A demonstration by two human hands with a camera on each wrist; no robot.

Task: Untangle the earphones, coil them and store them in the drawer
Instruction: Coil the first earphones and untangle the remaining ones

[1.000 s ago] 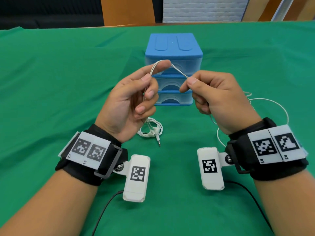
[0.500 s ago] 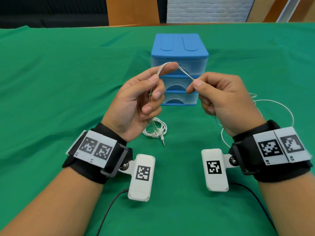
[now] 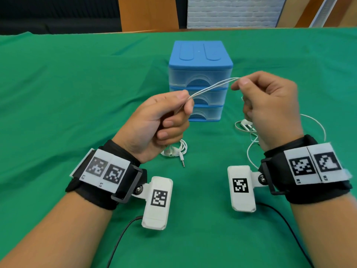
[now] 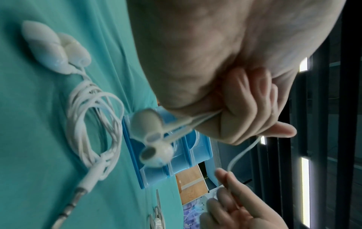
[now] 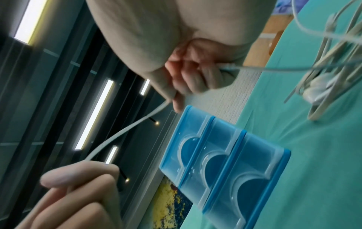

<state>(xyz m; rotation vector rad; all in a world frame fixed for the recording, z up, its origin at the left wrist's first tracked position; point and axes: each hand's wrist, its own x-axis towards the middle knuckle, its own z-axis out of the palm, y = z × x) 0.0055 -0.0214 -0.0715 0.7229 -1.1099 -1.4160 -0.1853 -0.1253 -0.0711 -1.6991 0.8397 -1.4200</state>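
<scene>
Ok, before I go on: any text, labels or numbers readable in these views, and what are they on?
"L2" and "L1": small print under the two square code markers on the left wristband.
"R1" and "R2": the same on the right wristband.
Code markers on the two wrist cameras: patterns only, no letters.
Drawer unit and earphones: no print visible.

Both hands (image 3: 154,120) (image 3: 270,109) raised, fingers curled, pinching.

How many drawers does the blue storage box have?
3, stacked in the blue storage box: top drawer, middle drawer, bottom drawer. All are closed; the hands partly cover the lower two.
</scene>
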